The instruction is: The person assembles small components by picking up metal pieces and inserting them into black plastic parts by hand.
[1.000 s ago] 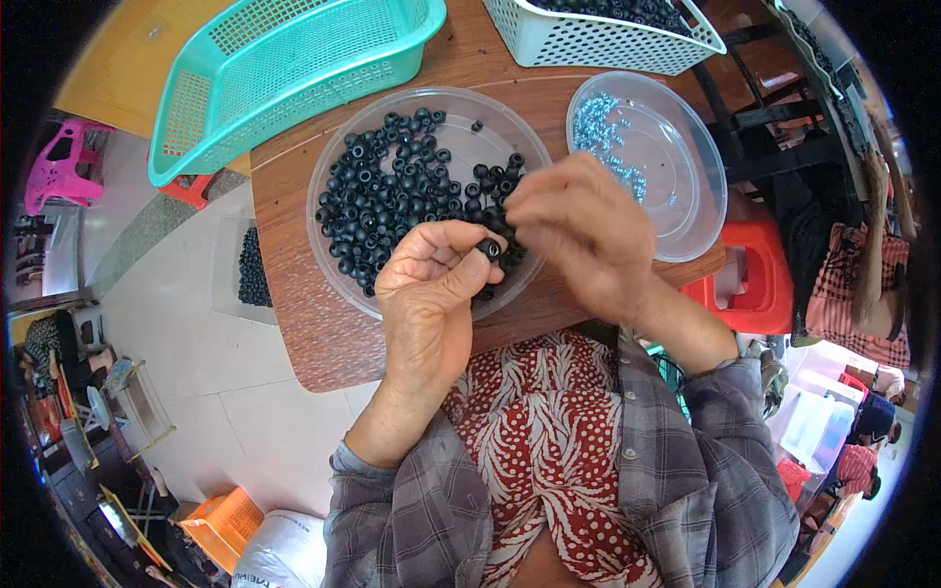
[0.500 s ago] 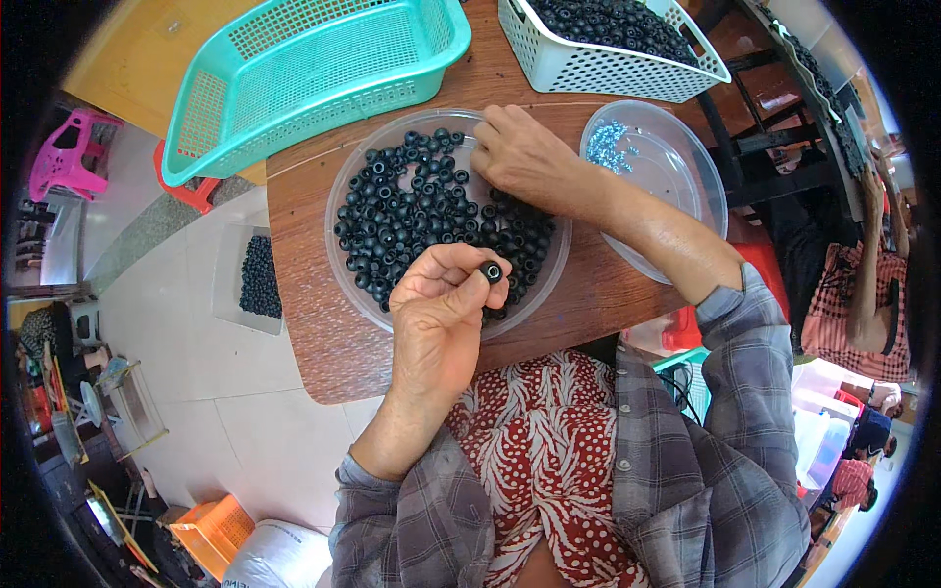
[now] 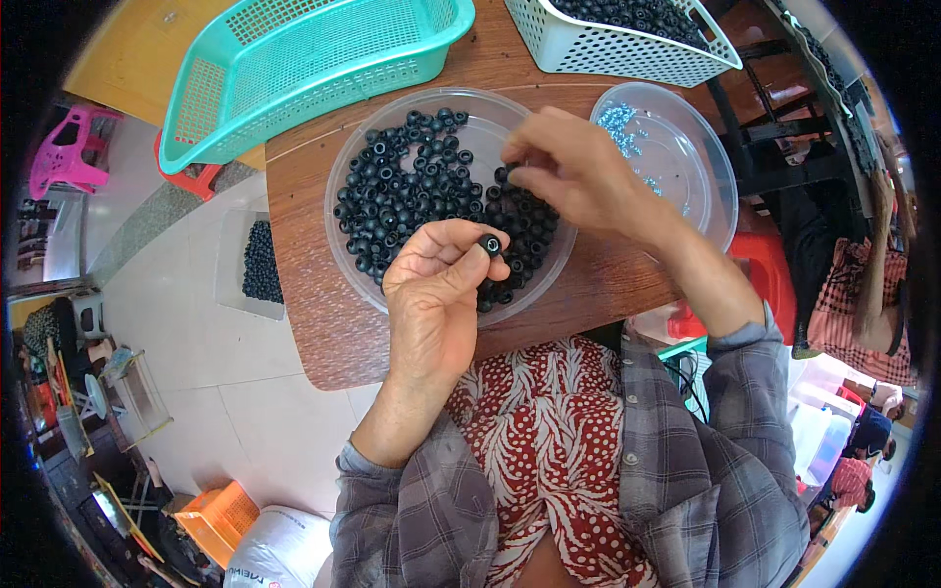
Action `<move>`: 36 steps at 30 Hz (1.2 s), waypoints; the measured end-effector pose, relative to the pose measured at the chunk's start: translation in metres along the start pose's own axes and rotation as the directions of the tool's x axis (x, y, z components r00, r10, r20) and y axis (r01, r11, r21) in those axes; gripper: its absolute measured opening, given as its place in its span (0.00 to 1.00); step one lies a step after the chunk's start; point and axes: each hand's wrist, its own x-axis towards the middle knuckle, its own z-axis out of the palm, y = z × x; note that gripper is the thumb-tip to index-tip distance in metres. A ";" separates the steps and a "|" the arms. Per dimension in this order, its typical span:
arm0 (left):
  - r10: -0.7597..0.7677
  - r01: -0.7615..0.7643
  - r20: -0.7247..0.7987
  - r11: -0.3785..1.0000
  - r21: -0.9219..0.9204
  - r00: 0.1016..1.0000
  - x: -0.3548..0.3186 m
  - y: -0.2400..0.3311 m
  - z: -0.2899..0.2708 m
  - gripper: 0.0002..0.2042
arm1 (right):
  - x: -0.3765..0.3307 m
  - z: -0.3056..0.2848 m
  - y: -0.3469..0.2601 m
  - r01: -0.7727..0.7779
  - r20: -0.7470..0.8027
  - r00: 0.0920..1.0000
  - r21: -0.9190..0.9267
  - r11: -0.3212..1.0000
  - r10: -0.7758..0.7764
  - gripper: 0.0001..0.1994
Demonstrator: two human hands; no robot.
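Note:
My left hand (image 3: 431,284) pinches a small round black knob (image 3: 491,245) between thumb and fingertips, its hole facing up with a pale ring in it. Below it, a clear round tub (image 3: 338,230) holds many more black knobs (image 3: 407,191), heaped mostly on the left. My right hand (image 3: 576,167) hovers over the tub's right side, fingers curled and smeared by motion; whether anything is between them cannot be made out. To its right stands a second clear round tub (image 3: 701,157) with small shiny blue pieces (image 3: 619,125) along its left side.
A turquoise basket (image 3: 323,122) sits at the far left of the brown table (image 3: 323,343). At the far right is a white basket (image 3: 637,67) full of black knobs. A clear box of knobs (image 3: 261,263) is on the floor; a red stool (image 3: 760,279) stands right of me.
My right hand has lifted off the far side of the knob tub and moved right and nearer. The left hand keeps its knob, almost in place. More blue pieces show in the right tub.

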 end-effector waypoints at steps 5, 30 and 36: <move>0.022 -0.020 -0.025 0.997 0.077 0.999 0.001 -0.004 0.008 0.06 | -0.030 -0.019 -0.040 -0.146 0.000 0.988 0.290 0.946 0.152 0.09; 0.158 -0.148 -0.019 0.957 0.250 0.987 -0.009 -0.022 0.033 0.09 | -0.064 0.003 -0.051 0.163 -0.365 0.916 -0.044 0.986 -0.168 0.10; 0.158 -0.148 -0.017 0.957 0.248 0.987 -0.007 -0.022 0.031 0.09 | -0.067 0.005 -0.049 0.049 -0.352 0.936 0.119 0.992 -0.004 0.12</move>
